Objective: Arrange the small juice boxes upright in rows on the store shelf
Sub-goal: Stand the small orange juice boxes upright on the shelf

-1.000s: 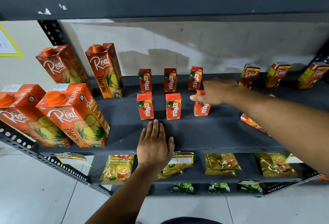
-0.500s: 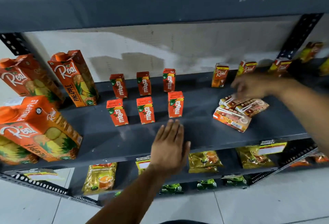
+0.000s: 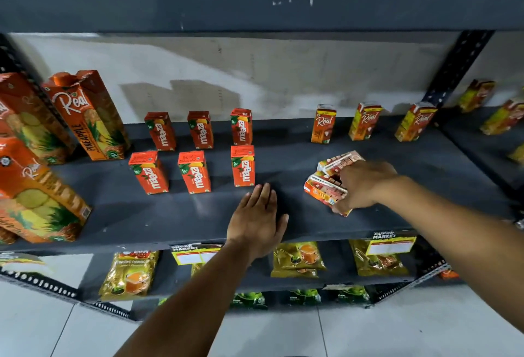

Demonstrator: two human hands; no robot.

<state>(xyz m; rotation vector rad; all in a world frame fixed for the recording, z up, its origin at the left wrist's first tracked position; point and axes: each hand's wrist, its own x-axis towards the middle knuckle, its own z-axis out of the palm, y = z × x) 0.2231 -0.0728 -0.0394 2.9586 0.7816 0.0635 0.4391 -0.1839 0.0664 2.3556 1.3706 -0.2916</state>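
Observation:
Several small orange Maaza juice boxes (image 3: 243, 165) stand upright in two rows on the grey shelf (image 3: 181, 215). Three small Real boxes (image 3: 323, 124) stand upright along the back right. A pile of small juice boxes (image 3: 326, 189) lies flat at the shelf's right front. My right hand (image 3: 361, 186) is on this pile, its fingers curled around the nearest lying box. My left hand (image 3: 259, 222) rests flat on the shelf's front edge, fingers apart, holding nothing.
Tall Real pineapple cartons (image 3: 90, 115) stand at the left. An upper shelf board (image 3: 255, 5) overhangs the work area. A black upright post (image 3: 453, 70) stands at the back right. Tea packets (image 3: 130, 274) and price labels (image 3: 391, 243) lie on and below the lower shelf.
My right hand came down from the back of the shelf onto the pile of lying boxes and closed on one. The view shifted right. My left hand stayed flat on the shelf edge.

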